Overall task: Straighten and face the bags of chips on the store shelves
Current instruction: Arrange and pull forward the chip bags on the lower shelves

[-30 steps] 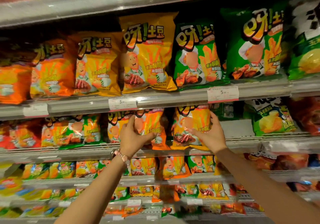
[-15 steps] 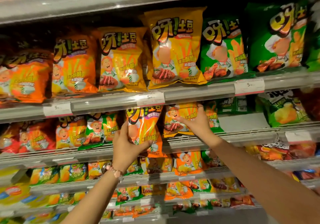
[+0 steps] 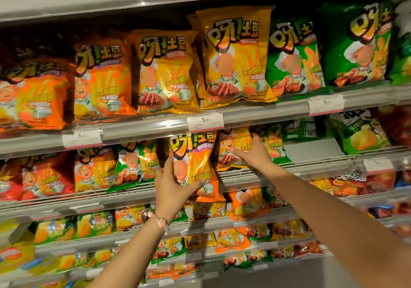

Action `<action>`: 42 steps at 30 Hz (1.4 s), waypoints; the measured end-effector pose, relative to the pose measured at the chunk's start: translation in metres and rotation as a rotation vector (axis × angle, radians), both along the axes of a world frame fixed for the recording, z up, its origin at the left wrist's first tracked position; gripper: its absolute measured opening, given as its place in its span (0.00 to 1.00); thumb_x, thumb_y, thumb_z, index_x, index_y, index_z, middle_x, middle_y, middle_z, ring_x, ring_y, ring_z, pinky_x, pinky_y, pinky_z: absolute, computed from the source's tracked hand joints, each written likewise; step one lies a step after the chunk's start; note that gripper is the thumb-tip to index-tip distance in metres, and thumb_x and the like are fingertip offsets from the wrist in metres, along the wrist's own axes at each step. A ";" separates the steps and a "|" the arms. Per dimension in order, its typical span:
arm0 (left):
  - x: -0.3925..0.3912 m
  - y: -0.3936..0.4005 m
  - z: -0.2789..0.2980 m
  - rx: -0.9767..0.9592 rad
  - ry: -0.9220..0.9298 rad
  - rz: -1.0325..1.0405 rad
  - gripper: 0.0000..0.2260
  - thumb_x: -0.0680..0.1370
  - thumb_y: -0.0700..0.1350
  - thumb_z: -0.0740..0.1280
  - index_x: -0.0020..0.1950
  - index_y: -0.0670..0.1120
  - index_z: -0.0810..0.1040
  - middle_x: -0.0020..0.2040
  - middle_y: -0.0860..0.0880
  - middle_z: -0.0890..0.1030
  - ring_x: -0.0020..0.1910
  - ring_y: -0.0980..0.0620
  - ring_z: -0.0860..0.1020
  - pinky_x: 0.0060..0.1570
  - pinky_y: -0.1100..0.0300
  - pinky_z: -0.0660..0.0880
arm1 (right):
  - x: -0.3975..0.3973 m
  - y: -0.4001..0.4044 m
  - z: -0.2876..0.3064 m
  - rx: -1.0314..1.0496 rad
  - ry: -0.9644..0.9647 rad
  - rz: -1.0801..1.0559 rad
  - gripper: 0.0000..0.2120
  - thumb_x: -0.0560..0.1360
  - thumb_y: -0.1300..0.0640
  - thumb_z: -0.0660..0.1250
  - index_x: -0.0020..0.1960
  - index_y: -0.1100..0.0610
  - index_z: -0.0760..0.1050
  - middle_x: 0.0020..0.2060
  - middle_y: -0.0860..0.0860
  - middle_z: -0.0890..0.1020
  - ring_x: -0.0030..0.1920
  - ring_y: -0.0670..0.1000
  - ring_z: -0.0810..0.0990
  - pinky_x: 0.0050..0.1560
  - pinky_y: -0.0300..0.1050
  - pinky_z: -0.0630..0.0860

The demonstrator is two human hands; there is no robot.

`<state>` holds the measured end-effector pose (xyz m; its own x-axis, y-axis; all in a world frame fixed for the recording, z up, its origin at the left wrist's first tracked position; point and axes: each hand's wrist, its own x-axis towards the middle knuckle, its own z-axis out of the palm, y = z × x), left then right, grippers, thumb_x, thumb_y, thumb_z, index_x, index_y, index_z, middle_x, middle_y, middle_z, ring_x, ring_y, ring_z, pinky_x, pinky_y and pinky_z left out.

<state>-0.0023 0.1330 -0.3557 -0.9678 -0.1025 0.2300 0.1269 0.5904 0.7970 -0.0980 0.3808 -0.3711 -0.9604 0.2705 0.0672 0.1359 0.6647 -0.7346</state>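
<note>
My left hand (image 3: 172, 187) grips an orange chip bag (image 3: 195, 165) from below, holding it upright in front of the second shelf (image 3: 311, 165). My right hand (image 3: 253, 152) reaches into that shelf, fingers pressed on a yellow chip bag (image 3: 231, 147) standing there, next to a green bag (image 3: 274, 147). The shelf above carries a row of orange, yellow and green bags, with one tall yellow bag (image 3: 235, 56) standing forward of its neighbours.
Price tags (image 3: 205, 121) clip to the shelf rails. Right of my right hand lies a bare stretch of shelf (image 3: 311, 152), then a green potato-chip bag (image 3: 360, 132). Lower shelves hold several smaller, crowded bags. A beaded bracelet (image 3: 160, 220) circles my left wrist.
My left hand has pulled the orange bag down and out from the second shelf. My right hand has pushed deeper onto the yellow bag. The view has shifted left and closer.
</note>
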 end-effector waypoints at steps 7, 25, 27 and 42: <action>0.005 0.007 -0.006 0.043 -0.001 0.008 0.50 0.61 0.58 0.79 0.76 0.50 0.58 0.67 0.46 0.65 0.68 0.47 0.64 0.59 0.58 0.64 | 0.042 -0.018 0.016 0.025 0.245 -0.033 0.42 0.73 0.36 0.64 0.77 0.56 0.52 0.75 0.55 0.59 0.75 0.56 0.58 0.73 0.55 0.59; 0.027 -0.002 -0.022 0.058 -0.040 0.007 0.52 0.61 0.62 0.78 0.77 0.53 0.54 0.64 0.52 0.63 0.69 0.52 0.61 0.63 0.57 0.64 | 0.086 -0.100 0.000 -0.637 -0.089 0.332 0.42 0.68 0.56 0.76 0.75 0.50 0.56 0.68 0.53 0.69 0.69 0.52 0.66 0.61 0.44 0.68; 0.027 -0.013 -0.017 0.069 -0.063 -0.056 0.52 0.58 0.66 0.75 0.76 0.55 0.55 0.64 0.56 0.62 0.67 0.56 0.61 0.61 0.60 0.63 | 0.086 -0.101 -0.001 -0.627 -0.069 0.319 0.36 0.68 0.55 0.76 0.71 0.47 0.62 0.63 0.52 0.72 0.64 0.52 0.71 0.62 0.47 0.71; -0.069 -0.120 -0.006 -0.157 -0.079 0.421 0.50 0.63 0.60 0.78 0.75 0.43 0.57 0.70 0.33 0.64 0.68 0.36 0.64 0.61 0.42 0.68 | 0.080 -0.087 -0.005 -0.700 0.056 0.410 0.17 0.70 0.58 0.74 0.54 0.45 0.75 0.48 0.42 0.84 0.55 0.43 0.80 0.54 0.37 0.77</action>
<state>-0.0709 0.0135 -0.3618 -0.8647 -0.4603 0.2010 -0.2075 0.6919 0.6915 -0.0181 0.2936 -0.3756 -0.9924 -0.1049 0.0641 -0.0683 0.0371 -0.9970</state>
